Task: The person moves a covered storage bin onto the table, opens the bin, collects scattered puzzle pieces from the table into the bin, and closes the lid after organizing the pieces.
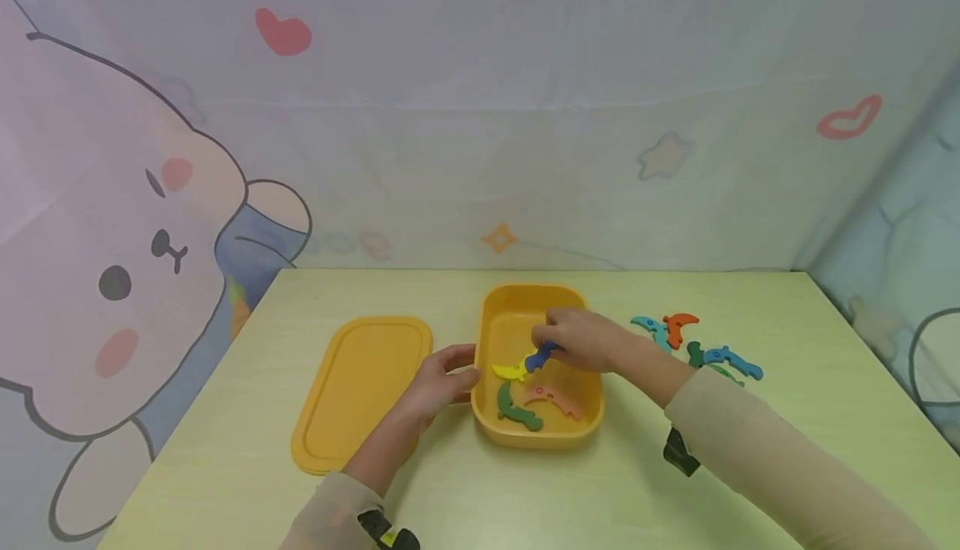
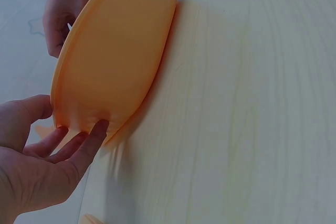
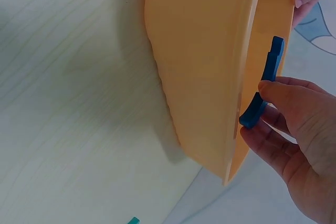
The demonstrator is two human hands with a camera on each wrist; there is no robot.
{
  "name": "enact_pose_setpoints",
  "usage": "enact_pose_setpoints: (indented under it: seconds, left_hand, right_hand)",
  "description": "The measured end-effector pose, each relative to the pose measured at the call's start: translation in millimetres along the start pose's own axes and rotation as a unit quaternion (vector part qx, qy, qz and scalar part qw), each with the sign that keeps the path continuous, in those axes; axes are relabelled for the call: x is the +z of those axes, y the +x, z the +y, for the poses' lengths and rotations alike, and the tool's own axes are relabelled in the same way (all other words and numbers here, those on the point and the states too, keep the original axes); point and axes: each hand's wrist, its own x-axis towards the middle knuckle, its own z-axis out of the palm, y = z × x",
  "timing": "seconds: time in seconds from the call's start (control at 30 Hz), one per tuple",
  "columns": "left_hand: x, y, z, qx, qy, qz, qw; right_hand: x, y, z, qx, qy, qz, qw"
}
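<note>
In the near end of the box (image 1: 537, 440) lie a green piece (image 1: 516, 411) and a pink piece (image 1: 558, 401). At its left side, the left hand (image 1: 441, 383) touches with loose fingers, beside the lid (image 1: 367, 392). Over the box, the right hand (image 1: 585, 340) pinches a blue piece (image 3: 271, 66), perhaps touching the yellow piece (image 1: 510, 372) there, a small obstacle. Placing seems the present step; release needs opened fingers. Right of the box lie more pieces (image 1: 677, 331).
</note>
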Motion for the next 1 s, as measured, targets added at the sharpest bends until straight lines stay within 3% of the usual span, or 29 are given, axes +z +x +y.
enact_pose_setpoints:
  seconds: [0.4,0.67,1.0]
  left_hand:
    - [-0.1,-0.5,-1.7,0.003,-0.004,-0.003,1.0000]
    - [-0.5,-0.2,-1.8,0.001,-0.010,-0.006,0.9999]
    - [-0.2,-2.3,-0.2,0.007,-0.006,-0.002,1.0000]
  right_hand:
    - [3,0,-2,0.005,0.000,0.002,1.000]
    - [2,-1,-1,0.045,0.012,-0.035,0.998]
    - [-15,-10,10,0.056,0.004,-0.010,0.998]
